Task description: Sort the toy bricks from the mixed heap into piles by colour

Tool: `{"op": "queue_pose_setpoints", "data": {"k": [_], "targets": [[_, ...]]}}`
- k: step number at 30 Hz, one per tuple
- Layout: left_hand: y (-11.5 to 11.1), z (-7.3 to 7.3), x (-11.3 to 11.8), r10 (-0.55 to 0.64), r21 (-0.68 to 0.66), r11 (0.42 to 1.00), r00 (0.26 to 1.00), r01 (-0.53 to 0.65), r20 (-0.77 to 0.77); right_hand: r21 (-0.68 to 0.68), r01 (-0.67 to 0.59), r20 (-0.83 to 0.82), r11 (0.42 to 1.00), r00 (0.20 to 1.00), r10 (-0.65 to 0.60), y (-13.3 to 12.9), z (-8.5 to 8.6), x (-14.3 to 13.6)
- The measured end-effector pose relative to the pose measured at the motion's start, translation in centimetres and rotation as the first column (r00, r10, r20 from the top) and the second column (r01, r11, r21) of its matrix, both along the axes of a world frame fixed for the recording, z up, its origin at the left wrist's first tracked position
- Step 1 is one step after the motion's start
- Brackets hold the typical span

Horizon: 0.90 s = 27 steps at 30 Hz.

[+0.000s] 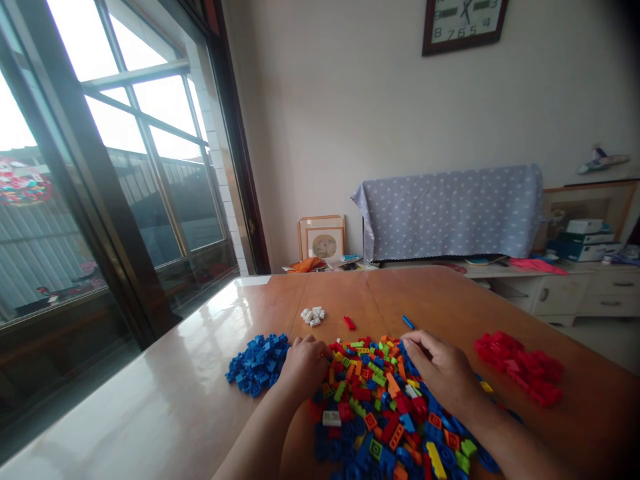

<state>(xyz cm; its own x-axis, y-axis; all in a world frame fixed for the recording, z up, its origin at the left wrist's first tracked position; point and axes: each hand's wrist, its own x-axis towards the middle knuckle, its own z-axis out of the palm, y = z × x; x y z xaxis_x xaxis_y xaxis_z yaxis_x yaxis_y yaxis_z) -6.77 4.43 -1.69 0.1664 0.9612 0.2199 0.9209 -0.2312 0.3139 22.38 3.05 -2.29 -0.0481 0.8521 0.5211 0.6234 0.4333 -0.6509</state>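
A large heap of mixed toy building bricks (pixel 380 400) in red, blue, green, orange and yellow lies on the table in front of me. My left hand (pixel 306 363) is at the heap's left edge, between it and a pile of blue bricks (pixel 257 363). Its fingers are curled, and their tips are hidden. At the heap's right side, my right hand (pixel 443 370) has thumb and fingers drawn together. What either hand holds, if anything, is out of sight. A single blue brick (pixel 408 323) lies just beyond my right fingers.
A red brick pile (pixel 520 367) sits to the right. A small cluster of white bricks (pixel 313 316) and a lone red brick (pixel 349 323) lie beyond the heap. The glossy wooden table (pixel 330 287) reaches toward a low cabinet (pixel 563 290); windows stand left.
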Motion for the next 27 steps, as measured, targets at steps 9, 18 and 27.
{"op": "queue_pose_setpoints", "data": {"k": [9, 18, 27], "targets": [[0.1, 0.0, -0.3, 0.158, -0.001, 0.987, 0.984, -0.158, -0.085, -0.008, -0.003, -0.007, 1.0, 1.0, 0.003, -0.1, 0.1, 0.0], [0.3, 0.1, -0.9, 0.205, 0.061, 0.977, 0.979, -0.204, -0.018, -0.042, -0.003, -0.015, 0.999, 1.0, 0.002, 0.2, -0.6, 0.6], [-0.5, 2.3, -4.8, 0.318, 0.05, 0.945, 0.944, -0.323, 0.085, -0.037, 0.014, 0.002, 0.999, 1.0, -0.014, 0.1, -0.3, 0.6]]}}
